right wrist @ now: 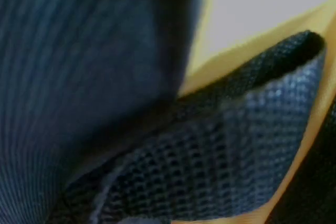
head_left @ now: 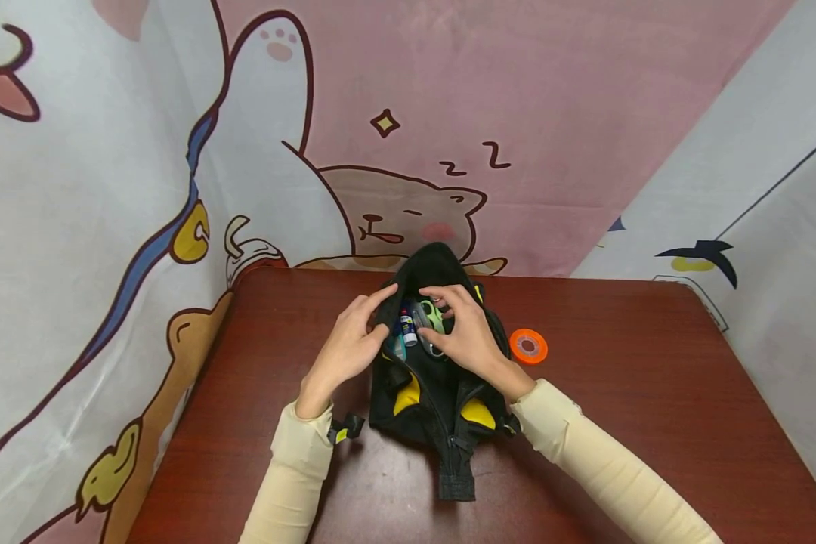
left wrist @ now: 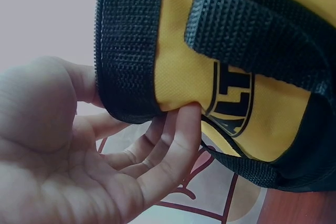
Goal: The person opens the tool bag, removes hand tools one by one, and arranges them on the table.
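A black and yellow zip-up bag (head_left: 408,394) stands unzipped on the table. My left hand (head_left: 349,340) grips the left rim of its opening; in the left wrist view, the thumb is by the zip edge and fingers (left wrist: 181,140) lie against the yellow side. Over the opening, my right hand (head_left: 468,332) has its thumb and fingers apart around a light green item (head_left: 433,316); whether it holds this is unclear. A blue and white glue stick (head_left: 408,326) lies inside the bag. In the right wrist view only the bag's black strap (right wrist: 220,150) and fabric show.
An orange ring-shaped roll (head_left: 528,346) lies on the brown table (head_left: 625,393), right of the bag. A black strap end with a buckle (head_left: 347,429) lies by the left sleeve. Behind the table hangs a printed cartoon cloth (head_left: 551,136).
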`<state>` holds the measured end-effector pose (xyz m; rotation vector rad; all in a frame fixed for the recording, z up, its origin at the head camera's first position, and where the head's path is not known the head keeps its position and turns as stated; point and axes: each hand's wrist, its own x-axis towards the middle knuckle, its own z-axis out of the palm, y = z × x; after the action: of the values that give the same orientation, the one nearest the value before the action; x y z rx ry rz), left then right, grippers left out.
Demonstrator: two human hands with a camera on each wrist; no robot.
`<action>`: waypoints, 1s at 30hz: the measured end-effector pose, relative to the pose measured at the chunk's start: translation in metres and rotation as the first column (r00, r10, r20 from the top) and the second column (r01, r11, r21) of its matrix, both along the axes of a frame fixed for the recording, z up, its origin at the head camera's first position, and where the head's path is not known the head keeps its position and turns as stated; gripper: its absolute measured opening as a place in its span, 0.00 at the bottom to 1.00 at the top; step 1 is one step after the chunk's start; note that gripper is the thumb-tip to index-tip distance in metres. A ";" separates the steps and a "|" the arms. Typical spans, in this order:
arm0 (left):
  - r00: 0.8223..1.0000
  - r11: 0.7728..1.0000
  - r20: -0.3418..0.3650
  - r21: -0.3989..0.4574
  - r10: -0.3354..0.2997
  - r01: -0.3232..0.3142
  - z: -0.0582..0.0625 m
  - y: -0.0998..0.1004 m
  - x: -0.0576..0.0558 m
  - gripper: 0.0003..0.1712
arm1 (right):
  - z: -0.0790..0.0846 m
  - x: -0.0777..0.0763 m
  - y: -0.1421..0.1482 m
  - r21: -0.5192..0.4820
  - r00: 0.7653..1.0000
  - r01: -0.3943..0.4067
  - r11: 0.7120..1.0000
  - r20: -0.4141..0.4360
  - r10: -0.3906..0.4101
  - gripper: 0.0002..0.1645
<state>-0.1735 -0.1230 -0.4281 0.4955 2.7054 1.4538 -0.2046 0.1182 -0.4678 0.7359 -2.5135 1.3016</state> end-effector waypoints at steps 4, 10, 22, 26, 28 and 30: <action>1.000 1.000 -0.011 0.001 -0.004 0.004 -0.001 -0.001 0.000 0.40 | -0.002 0.000 -0.001 0.062 0.996 -0.017 0.998 0.084 0.011 0.40; 1.000 1.000 -0.016 0.003 -0.006 0.006 -0.001 -0.001 0.000 0.40 | -0.009 -0.003 -0.002 0.119 0.995 -0.020 0.993 0.098 0.008 0.40; 1.000 1.000 -0.016 0.007 -0.003 0.003 0.000 -0.004 0.000 0.39 | -0.027 -0.008 -0.001 0.226 0.996 -0.017 0.974 0.092 -0.004 0.43; 1.000 1.000 -0.015 0.008 -0.001 0.001 0.000 -0.005 0.000 0.39 | -0.036 -0.009 -0.003 0.242 0.998 -0.023 0.970 0.067 0.007 0.44; 1.000 1.000 -0.015 0.009 0.000 0.000 0.000 -0.005 0.000 0.39 | -0.039 -0.010 -0.003 0.242 0.998 -0.025 0.970 0.062 0.010 0.44; 1.000 1.000 -0.014 0.009 0.001 -0.001 0.000 -0.005 0.000 0.39 | -0.040 -0.010 -0.004 0.250 0.998 -0.024 0.968 0.065 0.008 0.44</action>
<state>-0.1737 -0.1284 -0.4278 0.5076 2.7117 1.4684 -0.2145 0.1142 -0.5082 0.7774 -2.7627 1.0368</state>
